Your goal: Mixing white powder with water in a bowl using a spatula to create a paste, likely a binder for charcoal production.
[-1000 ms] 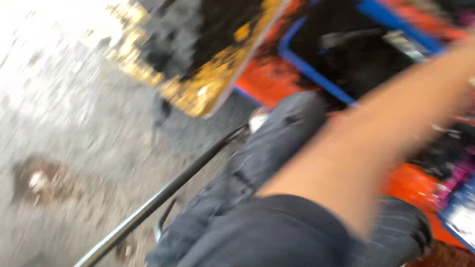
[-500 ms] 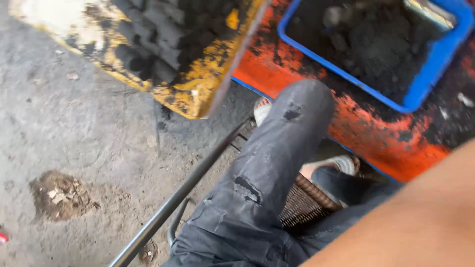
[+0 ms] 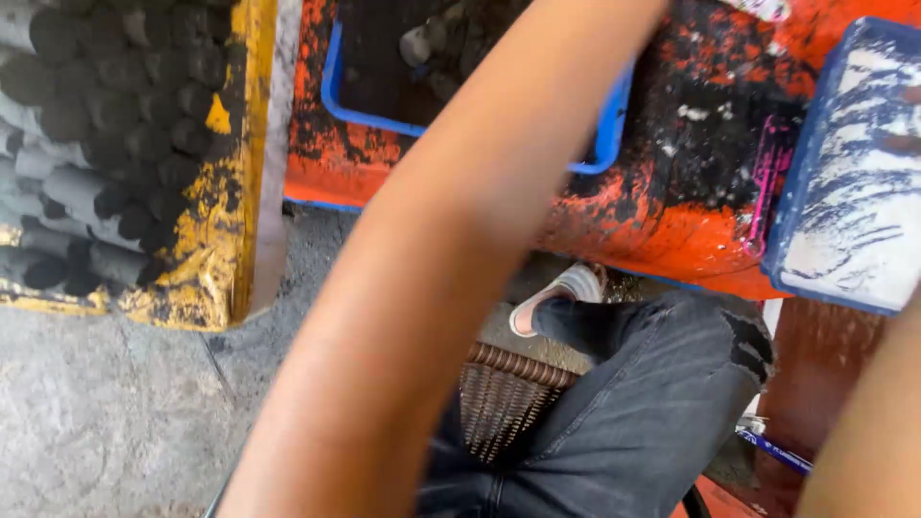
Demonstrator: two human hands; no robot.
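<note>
Two bare forearms cross the view, yet neither hand shows.

Your left forearm (image 3: 451,259) stretches up and away from you toward the blue tray (image 3: 600,144), and its hand passes out of the top of the picture, so whether it is released, clenched or grasping anything cannot be told; the same goes for your right forearm (image 3: 863,441), cut off at the lower right. The tray sits on the soot-stained orange counter (image 3: 672,192), just past where your left arm leaves the view, and it holds a few dark grey, sooty cylinders (image 3: 427,38), mostly hidden behind the arm. Well off to the left of that arm, a worn yellow crate (image 3: 240,192) is packed full of similar black cylinders (image 3: 106,144) lying in rows. Going by that, the crate looks filled and the tray partly so.
</note>
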